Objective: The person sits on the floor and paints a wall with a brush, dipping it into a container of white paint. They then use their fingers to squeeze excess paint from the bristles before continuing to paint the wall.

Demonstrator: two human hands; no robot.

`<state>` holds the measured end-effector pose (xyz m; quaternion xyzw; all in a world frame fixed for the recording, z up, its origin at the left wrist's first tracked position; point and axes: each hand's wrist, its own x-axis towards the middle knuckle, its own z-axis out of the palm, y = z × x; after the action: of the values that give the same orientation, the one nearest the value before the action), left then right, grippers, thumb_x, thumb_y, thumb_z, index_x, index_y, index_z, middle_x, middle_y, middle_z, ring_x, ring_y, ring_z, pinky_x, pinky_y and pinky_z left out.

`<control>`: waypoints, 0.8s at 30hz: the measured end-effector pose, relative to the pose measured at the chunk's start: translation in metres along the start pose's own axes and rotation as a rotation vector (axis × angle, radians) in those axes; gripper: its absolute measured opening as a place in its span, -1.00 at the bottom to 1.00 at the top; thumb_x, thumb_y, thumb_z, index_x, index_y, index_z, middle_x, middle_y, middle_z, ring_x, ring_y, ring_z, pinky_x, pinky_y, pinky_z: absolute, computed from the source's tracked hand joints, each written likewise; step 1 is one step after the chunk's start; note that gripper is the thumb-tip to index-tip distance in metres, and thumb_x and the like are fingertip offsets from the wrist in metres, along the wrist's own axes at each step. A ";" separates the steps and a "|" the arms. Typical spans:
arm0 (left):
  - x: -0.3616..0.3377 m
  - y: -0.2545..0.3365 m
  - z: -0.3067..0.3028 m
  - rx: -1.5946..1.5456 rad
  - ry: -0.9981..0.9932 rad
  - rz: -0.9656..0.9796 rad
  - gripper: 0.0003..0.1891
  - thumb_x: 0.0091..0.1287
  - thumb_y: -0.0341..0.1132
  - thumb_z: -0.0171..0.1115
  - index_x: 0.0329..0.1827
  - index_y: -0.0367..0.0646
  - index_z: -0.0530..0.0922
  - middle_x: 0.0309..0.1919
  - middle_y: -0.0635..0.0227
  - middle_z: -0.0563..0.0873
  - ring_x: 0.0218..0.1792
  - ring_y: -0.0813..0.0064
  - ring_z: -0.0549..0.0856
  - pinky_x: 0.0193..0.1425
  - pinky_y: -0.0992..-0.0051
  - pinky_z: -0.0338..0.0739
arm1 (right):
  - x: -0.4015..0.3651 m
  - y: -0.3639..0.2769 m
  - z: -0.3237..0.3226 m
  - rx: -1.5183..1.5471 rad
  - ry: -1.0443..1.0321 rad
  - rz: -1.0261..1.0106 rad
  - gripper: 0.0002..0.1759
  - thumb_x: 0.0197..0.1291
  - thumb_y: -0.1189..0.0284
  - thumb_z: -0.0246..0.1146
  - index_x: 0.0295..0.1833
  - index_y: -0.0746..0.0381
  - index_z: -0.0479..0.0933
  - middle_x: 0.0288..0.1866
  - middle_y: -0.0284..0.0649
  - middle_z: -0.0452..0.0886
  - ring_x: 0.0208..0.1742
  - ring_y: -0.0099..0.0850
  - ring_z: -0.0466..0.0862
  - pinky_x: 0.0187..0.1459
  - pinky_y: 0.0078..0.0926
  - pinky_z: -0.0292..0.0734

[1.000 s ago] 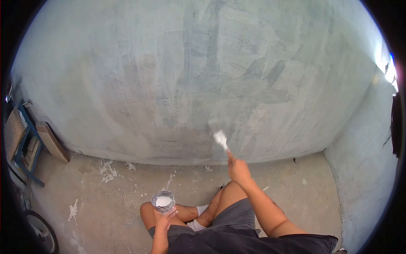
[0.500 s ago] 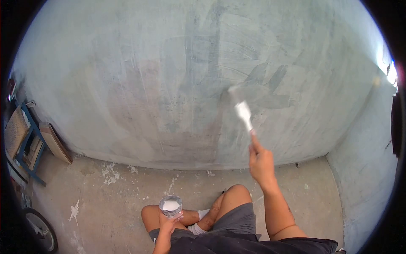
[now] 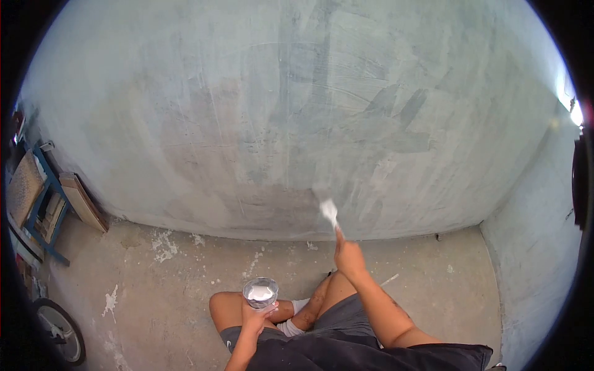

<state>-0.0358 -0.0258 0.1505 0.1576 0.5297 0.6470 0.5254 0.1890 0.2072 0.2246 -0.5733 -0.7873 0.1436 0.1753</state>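
Observation:
My right hand point(image 3: 350, 258) is closed around the white handle of a paintbrush point(image 3: 328, 211). The brush's far end, blurred by motion, meets the lower part of the grey wall point(image 3: 247, 130). Down by my left knee, my left hand point(image 3: 253, 318) grips a clear cup point(image 3: 260, 293) smeared with grey around its sides. White paint or paste shows inside the cup, whose mouth faces up. Darker, damp-looking strokes mark the wall above and to the right of the brush.
I sit cross-legged on a concrete floor point(image 3: 185, 272) spattered with white. At the left are a blue-framed chair point(image 3: 38, 198), leaning boards point(image 3: 83, 203) and a wheel point(image 3: 59, 332). A side wall point(image 3: 532, 247) meets the painted wall at the right corner.
My right hand has brought the brush down and to the left along the wall. The cup in my left hand has shifted slightly up and right in view.

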 end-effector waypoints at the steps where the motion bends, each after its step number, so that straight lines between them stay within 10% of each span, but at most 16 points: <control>1: -0.002 0.003 0.000 0.016 0.000 -0.008 -0.21 0.05 -0.70 0.44 0.34 -0.09 0.26 0.03 0.18 0.64 -0.03 0.25 0.73 -0.17 0.26 0.80 | -0.012 0.002 0.010 0.001 -0.075 0.016 -0.42 0.31 0.47 0.09 0.46 0.20 0.33 -0.34 0.24 0.65 -0.29 0.20 0.68 -0.19 0.11 0.58; 5: -0.004 0.013 0.003 0.023 0.016 0.030 -0.21 0.04 -0.70 0.44 0.33 -0.09 0.26 0.04 0.19 0.63 -0.05 0.27 0.73 -0.16 0.28 0.80 | -0.030 0.041 0.078 0.014 -0.173 -0.055 -0.44 0.28 0.46 0.08 0.42 0.23 0.39 -0.30 0.24 0.67 -0.29 0.20 0.69 -0.16 0.12 0.60; 15: 0.004 -0.002 -0.006 -0.049 0.005 0.005 -0.20 0.04 -0.69 0.46 0.34 -0.13 0.24 -0.04 0.14 0.67 -0.14 0.28 0.77 -0.22 0.34 0.78 | 0.006 -0.038 -0.091 0.168 0.147 0.034 -0.54 0.35 0.45 0.14 0.35 0.21 0.49 -0.40 0.26 0.58 -0.34 0.21 0.63 -0.24 -0.06 0.54; 20: 0.001 -0.004 -0.002 -0.020 -0.008 -0.012 -0.20 0.05 -0.68 0.46 0.36 -0.11 0.27 0.01 0.16 0.64 -0.13 0.27 0.75 -0.17 0.28 0.80 | -0.005 -0.059 -0.133 0.270 0.482 -0.174 -0.48 0.39 0.55 0.13 0.45 0.16 0.40 -0.58 0.03 0.36 -0.59 -0.35 0.30 -0.45 -0.44 0.34; 24: 0.000 -0.005 0.002 -0.047 0.033 -0.031 -0.25 -0.08 -0.67 0.56 0.21 -0.23 0.36 -0.16 0.20 0.69 -0.30 0.39 0.75 -0.38 0.49 0.71 | -0.011 -0.068 -0.132 0.320 0.559 -0.203 -0.44 0.36 0.61 0.15 0.47 0.17 0.38 -0.55 0.03 0.34 -0.56 -0.35 0.29 -0.43 -0.46 0.34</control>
<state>-0.0321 -0.0250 0.1473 0.1265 0.5254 0.6535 0.5301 0.1924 0.1801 0.3704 -0.4742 -0.7293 0.0844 0.4859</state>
